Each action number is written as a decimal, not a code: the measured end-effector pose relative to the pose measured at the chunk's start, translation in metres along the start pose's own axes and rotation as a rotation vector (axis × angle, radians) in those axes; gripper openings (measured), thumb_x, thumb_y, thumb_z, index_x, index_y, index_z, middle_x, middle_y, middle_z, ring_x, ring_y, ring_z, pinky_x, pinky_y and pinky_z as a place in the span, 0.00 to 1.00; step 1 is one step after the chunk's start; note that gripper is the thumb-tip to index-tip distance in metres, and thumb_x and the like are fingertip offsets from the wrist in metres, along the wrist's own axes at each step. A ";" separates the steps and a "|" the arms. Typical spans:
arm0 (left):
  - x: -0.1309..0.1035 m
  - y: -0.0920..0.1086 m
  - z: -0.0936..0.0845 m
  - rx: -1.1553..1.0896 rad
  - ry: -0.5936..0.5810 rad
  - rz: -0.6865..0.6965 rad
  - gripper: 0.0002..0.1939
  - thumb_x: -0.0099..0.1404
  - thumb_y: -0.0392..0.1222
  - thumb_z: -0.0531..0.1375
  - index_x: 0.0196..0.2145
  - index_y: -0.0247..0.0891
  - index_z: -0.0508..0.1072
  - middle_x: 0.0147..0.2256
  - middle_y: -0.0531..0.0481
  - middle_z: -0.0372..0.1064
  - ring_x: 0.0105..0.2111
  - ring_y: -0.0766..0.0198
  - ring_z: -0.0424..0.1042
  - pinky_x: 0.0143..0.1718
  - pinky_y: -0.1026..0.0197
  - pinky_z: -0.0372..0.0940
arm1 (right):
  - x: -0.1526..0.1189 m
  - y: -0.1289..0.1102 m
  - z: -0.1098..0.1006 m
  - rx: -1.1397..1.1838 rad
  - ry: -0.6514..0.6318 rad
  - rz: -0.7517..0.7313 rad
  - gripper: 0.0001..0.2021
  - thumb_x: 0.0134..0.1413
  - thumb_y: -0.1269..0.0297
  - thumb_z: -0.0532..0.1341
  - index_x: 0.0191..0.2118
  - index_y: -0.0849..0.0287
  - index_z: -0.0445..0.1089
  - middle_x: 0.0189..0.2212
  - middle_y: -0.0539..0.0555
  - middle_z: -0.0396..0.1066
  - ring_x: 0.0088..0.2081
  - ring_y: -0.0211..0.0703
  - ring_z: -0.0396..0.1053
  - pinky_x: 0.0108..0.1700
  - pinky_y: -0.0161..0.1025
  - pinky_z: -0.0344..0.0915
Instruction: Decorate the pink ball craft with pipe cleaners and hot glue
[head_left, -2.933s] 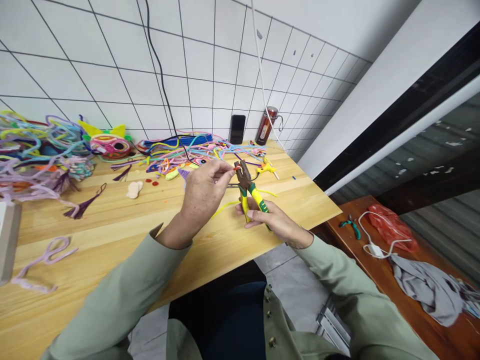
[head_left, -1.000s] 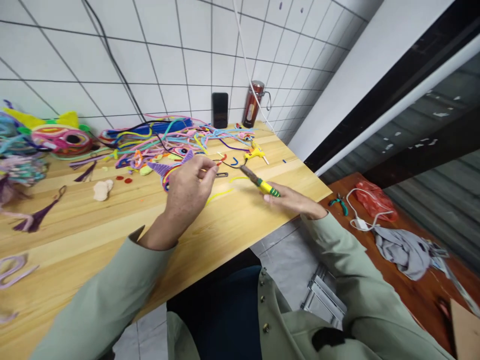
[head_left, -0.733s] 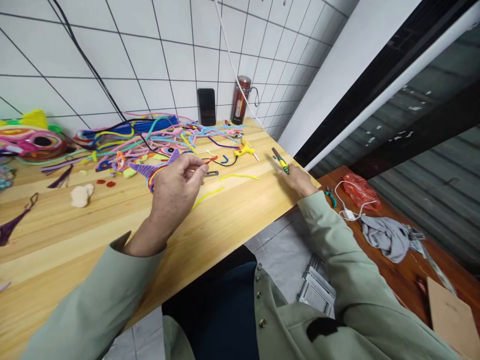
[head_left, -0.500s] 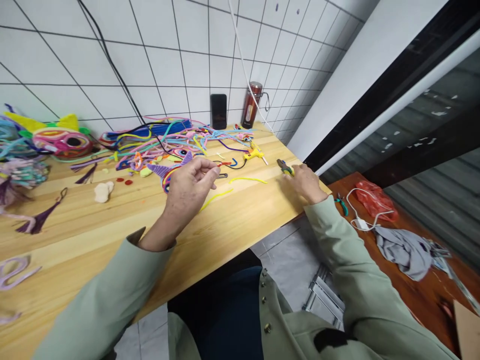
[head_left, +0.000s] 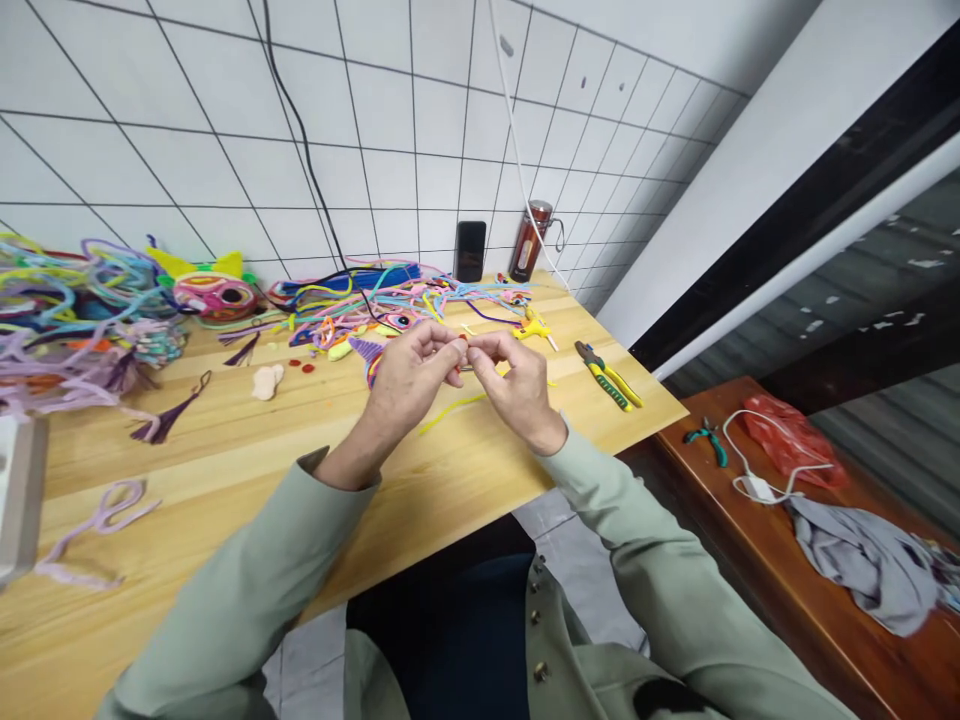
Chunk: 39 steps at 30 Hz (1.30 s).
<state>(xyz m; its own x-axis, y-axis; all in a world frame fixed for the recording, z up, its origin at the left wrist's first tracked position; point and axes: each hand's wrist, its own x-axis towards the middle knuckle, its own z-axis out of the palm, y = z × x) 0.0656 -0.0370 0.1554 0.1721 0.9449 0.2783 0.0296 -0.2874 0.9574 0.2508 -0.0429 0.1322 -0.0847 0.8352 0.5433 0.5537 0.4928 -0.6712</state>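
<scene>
Head view: hands meet at a small red piece point(head_left: 463, 341), left of the pliers point(head_left: 606, 376).
Left hand point(head_left: 414, 378) pinches it; right hand point(head_left: 519, 388) has fingers narrowed there, grip I can't tell. Looks like fine handwork; I'd say next move calls for steady fingertips. Beyond the pliers on the bench point(head_left: 262, 455): glue gun point(head_left: 533, 325), phone point(head_left: 470, 251), flask point(head_left: 530, 240), tiled wall point(head_left: 442, 120).
</scene>
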 end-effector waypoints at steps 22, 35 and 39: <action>0.005 0.014 -0.038 0.734 -0.163 0.105 0.08 0.71 0.39 0.61 0.32 0.42 0.74 0.29 0.50 0.76 0.31 0.57 0.70 0.36 0.56 0.57 | 0.042 0.030 -0.004 -0.098 -0.160 -0.440 0.15 0.84 0.55 0.60 0.42 0.52 0.77 0.40 0.55 0.77 0.46 0.53 0.73 0.54 0.51 0.68; 0.010 0.024 -0.049 0.396 -0.147 0.003 0.10 0.69 0.49 0.63 0.36 0.40 0.77 0.27 0.52 0.75 0.26 0.61 0.70 0.29 0.60 0.59 | 0.059 0.041 -0.014 -0.088 -0.036 -0.451 0.12 0.81 0.56 0.65 0.43 0.51 0.82 0.39 0.54 0.81 0.44 0.50 0.75 0.52 0.49 0.70; 0.010 0.019 -0.049 0.297 -0.042 0.024 0.09 0.68 0.46 0.66 0.42 0.41 0.78 0.31 0.50 0.82 0.26 0.61 0.73 0.28 0.60 0.62 | 0.067 0.082 -0.008 -0.193 -0.089 -0.238 0.12 0.77 0.58 0.67 0.39 0.54 0.83 0.39 0.57 0.81 0.47 0.54 0.77 0.56 0.52 0.71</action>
<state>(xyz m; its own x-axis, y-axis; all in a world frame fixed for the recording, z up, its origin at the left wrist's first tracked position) 0.0197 -0.0255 0.1800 0.2169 0.9316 0.2916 0.3107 -0.3491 0.8841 0.2974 0.0517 0.1174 -0.2981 0.7242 0.6218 0.6559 0.6287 -0.4177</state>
